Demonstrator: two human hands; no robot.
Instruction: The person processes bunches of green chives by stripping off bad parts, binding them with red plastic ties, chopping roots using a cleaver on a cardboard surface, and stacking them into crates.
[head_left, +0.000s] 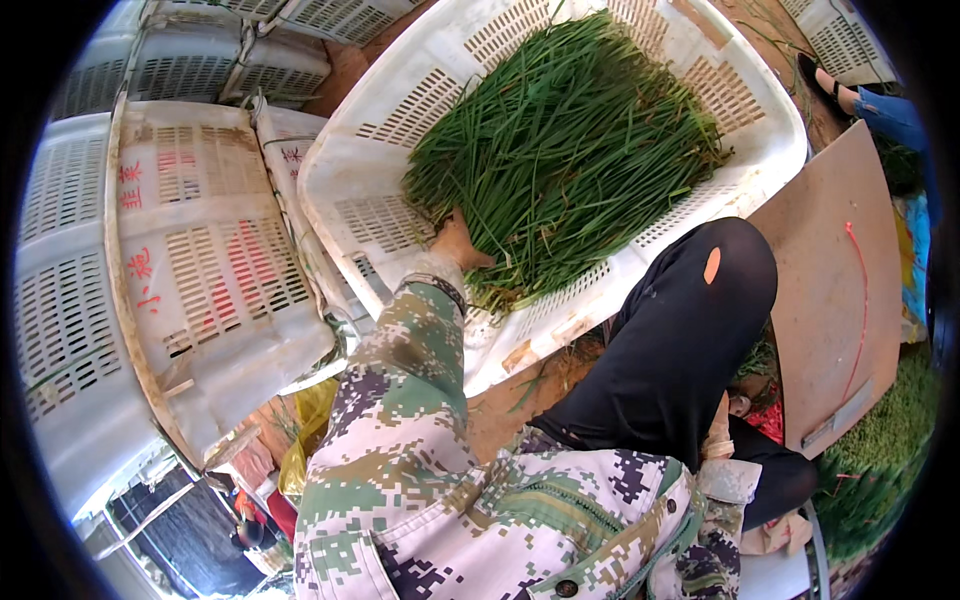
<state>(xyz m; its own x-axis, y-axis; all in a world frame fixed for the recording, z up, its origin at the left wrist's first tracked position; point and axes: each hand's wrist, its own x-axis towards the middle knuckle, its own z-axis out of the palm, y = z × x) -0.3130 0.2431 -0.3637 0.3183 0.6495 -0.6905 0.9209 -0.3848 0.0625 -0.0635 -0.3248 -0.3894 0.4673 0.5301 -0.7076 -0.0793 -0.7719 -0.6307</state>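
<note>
My left hand (456, 244) reaches into a large white plastic crate (360, 165) and touches the near left end of a thick pile of garlic chives (562, 165). Its thumb lies against the stalks, while the other fingers are partly hidden, so its grip is unclear. The long green leaves lie slantwise in the crate, with paler stalk ends along the right and near sides. Low at the right, my right hand (718, 435) shows only in part beside my black-trousered leg. Its fingers are hidden, close to something red (766, 421).
White slotted crates (217, 187), some bearing red writing, stand along the left. A brown board (832, 285) with a red string (862, 300) leans at right, above more bundled greens (870, 457). Another person's foot (829, 86) is at upper right. A yellow plastic bag (311, 424) lies left.
</note>
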